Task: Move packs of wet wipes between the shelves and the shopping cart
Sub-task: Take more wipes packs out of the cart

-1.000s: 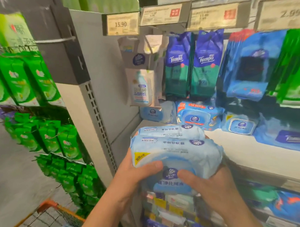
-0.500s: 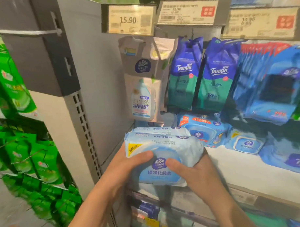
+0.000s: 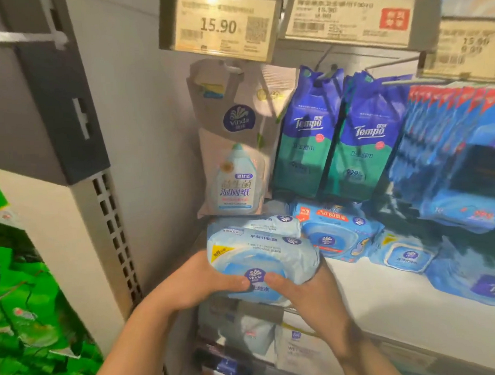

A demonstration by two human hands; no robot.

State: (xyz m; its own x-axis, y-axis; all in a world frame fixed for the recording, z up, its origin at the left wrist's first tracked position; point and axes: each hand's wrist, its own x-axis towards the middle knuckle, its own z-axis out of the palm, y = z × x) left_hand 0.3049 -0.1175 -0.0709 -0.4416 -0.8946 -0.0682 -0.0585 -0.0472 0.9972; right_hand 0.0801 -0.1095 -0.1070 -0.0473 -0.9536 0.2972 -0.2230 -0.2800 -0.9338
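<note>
I hold a light blue bundle of wet wipes packs [image 3: 260, 254] with both hands at the front left end of the white shelf [image 3: 384, 292]. My left hand [image 3: 199, 281] grips its left side, thumb on the front. My right hand [image 3: 303, 294] grips the lower right side. A second pack of the bundle shows behind the first. The bundle hangs over the shelf's front edge, just below a hanging beige Vinda pack [image 3: 233, 148]. The shopping cart is out of view.
Blue-green Tempo packs [image 3: 337, 139] and blue flat packs [image 3: 453, 163] hang from hooks. Blue wipes packs [image 3: 337, 234] lie at the shelf's back. Price tags [image 3: 221, 25] jut out above. A grey upright post [image 3: 113, 225] stands left; green packs [image 3: 29, 321] hang beyond it.
The bundle has moved forward and up toward the shelf's left end in both hands. The view has swung right and closer; the orange cart seen a second ago has dropped out of view.
</note>
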